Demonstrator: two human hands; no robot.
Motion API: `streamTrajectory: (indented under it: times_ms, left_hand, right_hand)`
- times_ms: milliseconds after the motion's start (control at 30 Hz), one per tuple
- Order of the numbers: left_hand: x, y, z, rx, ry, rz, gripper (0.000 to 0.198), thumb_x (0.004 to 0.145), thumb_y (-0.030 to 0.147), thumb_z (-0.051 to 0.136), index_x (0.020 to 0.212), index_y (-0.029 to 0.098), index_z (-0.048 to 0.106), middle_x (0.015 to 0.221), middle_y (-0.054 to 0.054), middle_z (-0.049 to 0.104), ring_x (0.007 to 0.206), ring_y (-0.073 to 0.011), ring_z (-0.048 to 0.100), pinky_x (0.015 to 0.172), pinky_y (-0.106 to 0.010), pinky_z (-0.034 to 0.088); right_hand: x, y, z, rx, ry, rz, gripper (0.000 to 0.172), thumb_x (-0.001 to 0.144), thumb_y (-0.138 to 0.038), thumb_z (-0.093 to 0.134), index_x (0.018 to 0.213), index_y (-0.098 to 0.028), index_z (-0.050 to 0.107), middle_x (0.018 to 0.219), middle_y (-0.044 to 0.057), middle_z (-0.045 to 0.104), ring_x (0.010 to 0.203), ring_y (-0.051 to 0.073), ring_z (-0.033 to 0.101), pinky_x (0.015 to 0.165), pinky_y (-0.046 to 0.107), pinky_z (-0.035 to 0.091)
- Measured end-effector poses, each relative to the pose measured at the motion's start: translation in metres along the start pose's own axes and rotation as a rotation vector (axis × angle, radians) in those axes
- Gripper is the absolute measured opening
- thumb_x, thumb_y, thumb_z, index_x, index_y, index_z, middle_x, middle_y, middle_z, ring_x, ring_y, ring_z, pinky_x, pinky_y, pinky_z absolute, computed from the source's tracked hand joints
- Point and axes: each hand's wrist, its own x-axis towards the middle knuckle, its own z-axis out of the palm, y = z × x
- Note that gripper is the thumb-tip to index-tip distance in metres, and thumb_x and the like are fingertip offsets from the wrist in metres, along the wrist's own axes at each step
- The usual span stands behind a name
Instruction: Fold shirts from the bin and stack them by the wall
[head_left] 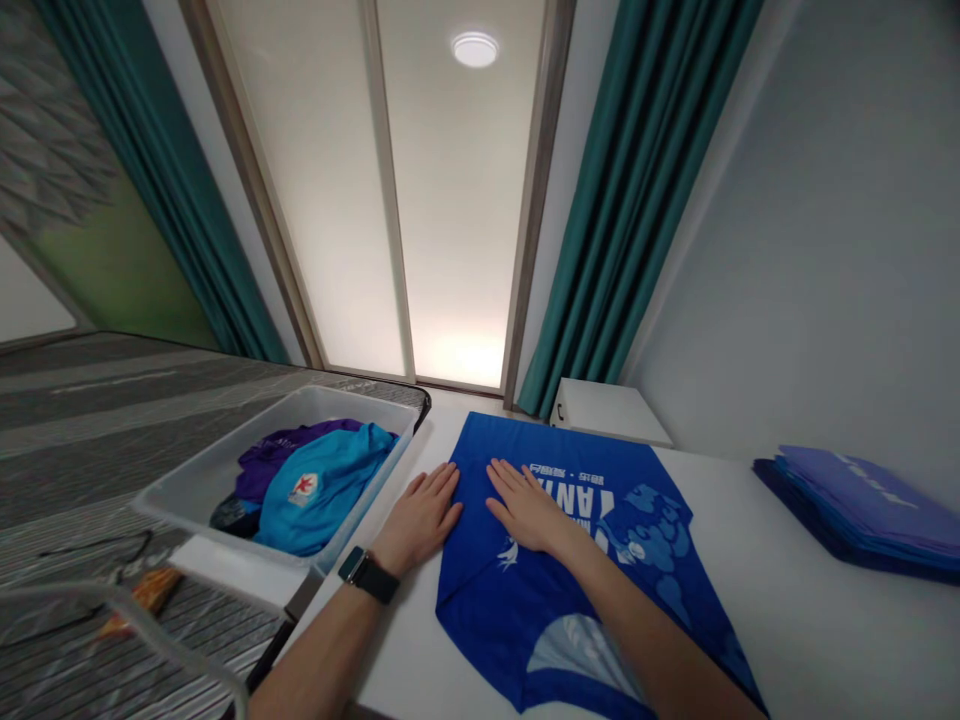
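Note:
A blue T-shirt [480, 560] with white lettering and a paler blue print lies spread on the white table [795, 640], one side folded inward. My left hand [424, 515], with a black watch at the wrist, rests flat at the shirt's left edge, fingers stretched out. On the shirt's upper middle, beside the lettering, lies my right hand [525, 505], palm down with its fingers extended. Neither hand grips anything. My right forearm crosses the shirt and hides part of its print and collar.
To the left stands a translucent plastic bin [180, 520] with crumpled purple and light blue clothes [322, 500] in it. A stack of folded clothes [862, 510] lies at the table's right. Behind the table are a white cabinet [607, 408] and teal curtains [622, 200].

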Motion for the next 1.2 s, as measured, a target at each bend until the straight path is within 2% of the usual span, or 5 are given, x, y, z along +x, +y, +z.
streamTrajectory:
  times_ms: [133,333,567,933,1200]
  left_hand:
    - [0.003,0.004,-0.002,-0.032,0.031,-0.012,0.057,0.1,0.047,0.028,0.149,0.018,0.033,0.155,-0.01,0.032,0.14,-0.0232,0.035,0.114,-0.042,0.03]
    - [0.007,0.014,-0.001,-0.052,0.023,0.061,0.056,0.1,0.046,0.032,0.146,0.017,0.038,0.152,-0.01,0.037,0.137,-0.0239,0.04,0.113,-0.042,0.033]
    - [0.009,0.023,-0.007,-0.04,0.004,0.123,0.052,0.099,0.043,0.036,0.143,0.016,0.043,0.149,-0.011,0.043,0.135,-0.0241,0.043,0.113,-0.044,0.034]
    - [-0.023,0.087,-0.012,-0.024,-0.036,0.26,0.054,0.098,0.049,0.036,0.146,0.024,0.039,0.15,-0.006,0.042,0.136,-0.0242,0.041,0.112,-0.044,0.035]
    - [-0.036,0.096,0.005,0.03,0.002,0.309,0.057,0.099,0.05,0.033,0.15,0.024,0.03,0.154,-0.006,0.034,0.139,-0.0237,0.035,0.114,-0.043,0.03]
  right_hand:
    - [-0.032,0.012,-0.007,0.005,-0.003,0.048,0.064,0.099,-0.05,0.02,0.152,-0.014,0.023,0.158,0.009,0.019,0.146,0.021,0.013,0.119,0.045,0.008]
    - [-0.108,0.034,-0.013,0.014,0.009,0.185,0.064,0.099,-0.051,0.022,0.152,-0.016,0.022,0.158,0.009,0.02,0.146,0.022,0.015,0.119,0.046,0.01]
    - [-0.181,0.027,-0.009,-0.027,0.044,0.316,0.068,0.098,-0.056,0.02,0.152,-0.015,0.024,0.158,0.006,0.018,0.146,0.022,0.015,0.12,0.046,0.009]
    - [-0.194,0.013,0.003,-0.1,0.112,0.321,0.072,0.097,-0.06,0.021,0.152,-0.013,0.022,0.158,0.006,0.016,0.146,0.025,0.014,0.12,0.047,0.008]
    - [-0.199,0.008,0.004,-0.103,0.129,0.309,0.072,0.097,-0.06,0.022,0.152,-0.014,0.024,0.158,0.007,0.017,0.146,0.025,0.015,0.12,0.047,0.009]
